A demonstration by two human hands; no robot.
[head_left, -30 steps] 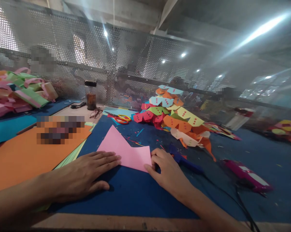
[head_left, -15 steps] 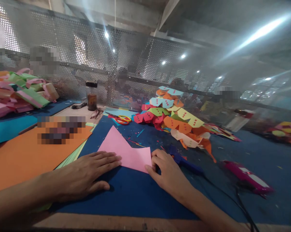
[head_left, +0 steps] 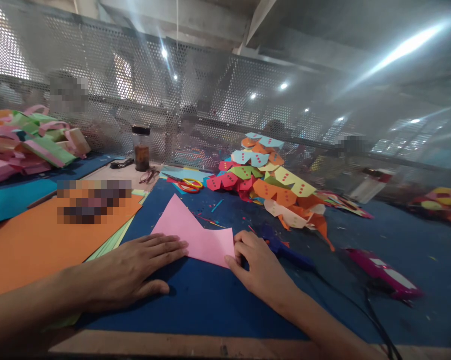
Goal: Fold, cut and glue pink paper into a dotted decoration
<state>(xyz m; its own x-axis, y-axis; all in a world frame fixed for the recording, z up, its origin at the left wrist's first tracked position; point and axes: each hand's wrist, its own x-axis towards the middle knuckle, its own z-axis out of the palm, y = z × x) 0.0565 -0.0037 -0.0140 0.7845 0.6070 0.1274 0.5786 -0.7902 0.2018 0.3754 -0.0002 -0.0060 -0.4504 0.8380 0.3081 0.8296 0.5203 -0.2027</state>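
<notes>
A folded pink paper [head_left: 199,232] with a tall point on its left lies on the blue table surface [head_left: 195,310]. My left hand [head_left: 135,270] rests flat, its fingertips on the paper's lower left edge and its thumb apart. At the paper's right edge, my right hand [head_left: 253,260] pinches the corner between thumb and curled fingers. Just right of that hand lies a blue glue gun [head_left: 289,252] with a black cord. Scissors with red and yellow handles [head_left: 190,185] lie behind the paper.
Orange sheets [head_left: 26,250] lie at the left, below a colourful paper pile [head_left: 30,142]. A dark-lidded jar [head_left: 142,150] stands near the mesh screen. Folded paper pieces [head_left: 274,190] are heaped behind my right hand; a magenta tool [head_left: 383,272] lies right.
</notes>
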